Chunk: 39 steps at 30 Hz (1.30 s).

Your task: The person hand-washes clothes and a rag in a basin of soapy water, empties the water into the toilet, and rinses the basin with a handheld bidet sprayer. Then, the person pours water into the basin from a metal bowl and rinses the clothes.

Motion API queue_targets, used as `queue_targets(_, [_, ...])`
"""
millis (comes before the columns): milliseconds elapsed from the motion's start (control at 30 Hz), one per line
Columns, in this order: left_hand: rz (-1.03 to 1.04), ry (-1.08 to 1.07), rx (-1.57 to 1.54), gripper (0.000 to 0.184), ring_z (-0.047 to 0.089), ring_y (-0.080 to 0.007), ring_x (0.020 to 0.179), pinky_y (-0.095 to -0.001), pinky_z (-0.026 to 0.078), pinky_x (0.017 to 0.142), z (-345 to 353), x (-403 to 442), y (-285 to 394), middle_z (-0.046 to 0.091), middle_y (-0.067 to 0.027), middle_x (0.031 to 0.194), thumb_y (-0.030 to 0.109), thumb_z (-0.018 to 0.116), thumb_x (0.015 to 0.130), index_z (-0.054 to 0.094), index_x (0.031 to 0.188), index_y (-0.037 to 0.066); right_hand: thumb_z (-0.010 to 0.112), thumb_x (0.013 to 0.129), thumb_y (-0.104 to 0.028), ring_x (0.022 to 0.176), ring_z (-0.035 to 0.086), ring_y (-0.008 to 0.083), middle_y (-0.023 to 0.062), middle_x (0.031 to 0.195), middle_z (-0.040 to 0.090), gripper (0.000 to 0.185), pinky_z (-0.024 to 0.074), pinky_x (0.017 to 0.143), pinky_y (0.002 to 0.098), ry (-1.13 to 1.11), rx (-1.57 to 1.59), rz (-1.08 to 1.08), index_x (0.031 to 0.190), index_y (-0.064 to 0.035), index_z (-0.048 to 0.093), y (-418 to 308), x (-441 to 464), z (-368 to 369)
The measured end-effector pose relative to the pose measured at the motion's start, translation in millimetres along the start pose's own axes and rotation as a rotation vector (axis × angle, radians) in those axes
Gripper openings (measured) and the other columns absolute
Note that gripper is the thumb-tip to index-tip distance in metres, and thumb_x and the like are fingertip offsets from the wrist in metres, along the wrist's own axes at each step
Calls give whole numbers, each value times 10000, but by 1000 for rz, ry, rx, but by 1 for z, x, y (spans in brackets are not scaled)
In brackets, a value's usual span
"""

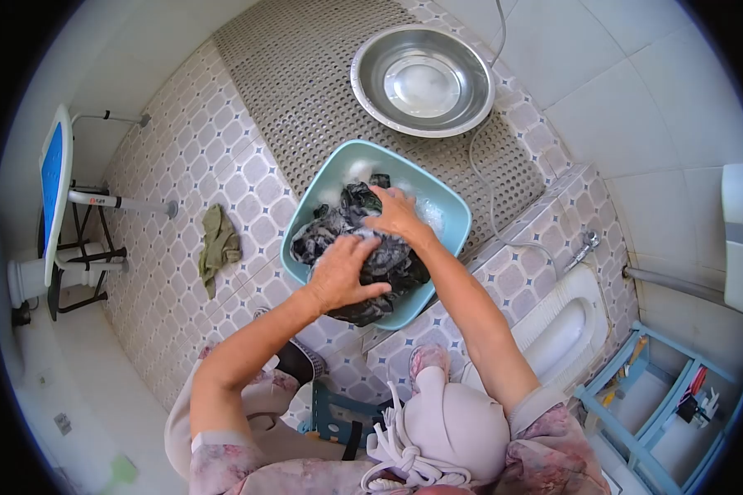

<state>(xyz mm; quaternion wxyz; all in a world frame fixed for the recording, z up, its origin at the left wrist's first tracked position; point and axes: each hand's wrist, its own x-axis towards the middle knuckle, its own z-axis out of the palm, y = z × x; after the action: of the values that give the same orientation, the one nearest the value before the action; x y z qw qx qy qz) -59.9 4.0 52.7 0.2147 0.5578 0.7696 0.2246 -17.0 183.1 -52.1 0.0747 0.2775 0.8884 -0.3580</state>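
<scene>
The dark, wet cloth [390,260] lay bunched in the pale blue basin [452,202] at the centre of the frame, directly under both hands. Its folds ran in several directions, so no single long axis could be told. The left hand [336,274] rested on the cloth's lower left part, its fingers spread and the thumb standing well off toward the right of the frame. The right hand [400,216] touched the upper part, its thumb apart from its bent fingers; no fold could be seen clamped in either hand. The left hand was nearer the cloth's lower edge, the right nearer the basin's right wall. White suds [431,216] showed in the basin beside the right hand and clung to the cloth. Above, toward the upper right of the frame, a steel basin [469,91] stood on the perforated mat [305,99]; it held no cloth, and whether it held water could not be told. An olive cloth [219,246] lay crumpled on the tiled floor [169,165], left of the blue basin.
</scene>
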Motion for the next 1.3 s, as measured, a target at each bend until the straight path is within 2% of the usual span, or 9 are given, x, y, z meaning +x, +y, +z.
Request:
queue_targets(100, [-131,128,109,1180,383,-427,1303,-497,342,1082,-10,-9,-12,351,-238,1430,381,907,542,265,1470,33,713,700,-282,1060,536,431,185,1126,613,423,437,943,492,-18,148,-136,1090,-133,646,7,8,-7])
queue_targets(300, [-23,93,153,1265,305,-466,1356,-545,323,1087,17,-13,-52,264,-235,1504,150,870,516,105,1520,57,678,698,-175,896,546,338,106,934,595,188,505,790,435,290,130,-440,872,-114,638,-55,-104,-23])
queue_targets(433, [-141,-265,23,999,415,-435,1274,-487,454,955,9,9,-51,411,-220,1380,71,792,579,292,1443,120,686,752,-218,878,524,326,105,915,559,225,500,755,399,350,-28,-502,903,-65,619,-42,-113,4])
queue_targets(733, [-126,-119,-58,568,636,-455,857,-504,510,774,55,47,-125,669,-255,866,287,713,730,548,1212,38,526,880,-171,868,647,394,231,839,652,176,546,714,478,264,-10,-264,875,-13,604,19,-9,46])
queue_targets(900, [-263,-28,-115,512,630,-459,921,-506,503,833,67,58,-140,662,-289,924,228,704,703,583,1157,25,465,911,-254,881,669,425,280,888,671,341,529,773,512,184,-49,28,869,12,674,36,76,60])
queue_targets(1000, [-417,57,-86,550,629,-458,932,-505,502,839,75,49,-124,662,-289,949,185,726,671,568,1163,-1,566,808,-167,697,677,363,252,826,682,254,540,702,439,237,-300,-328,754,29,719,52,94,58])
queue_targets(1133, [-495,110,-156,641,631,-464,912,-494,513,807,58,21,-84,669,-249,954,173,797,614,528,1176,16,613,815,-157,768,669,301,230,958,693,232,524,746,381,-57,505,165,916,31,705,27,72,16])
queue_targets(1233, [-419,41,-31,577,641,-443,887,-497,518,768,5,18,-44,673,-214,915,162,812,600,526,1088,47,575,887,-131,776,655,222,153,1078,686,252,505,783,349,58,1242,130,1067,19,668,20,39,2])
queue_targets(1300, [-267,132,94,435,650,-395,825,-485,524,705,-7,21,-41,643,-160,857,115,762,637,533,1006,85,560,943,-162,927,636,192,106,1199,633,349,475,880,319,13,989,-64,1235,29,573,19,31,-27])
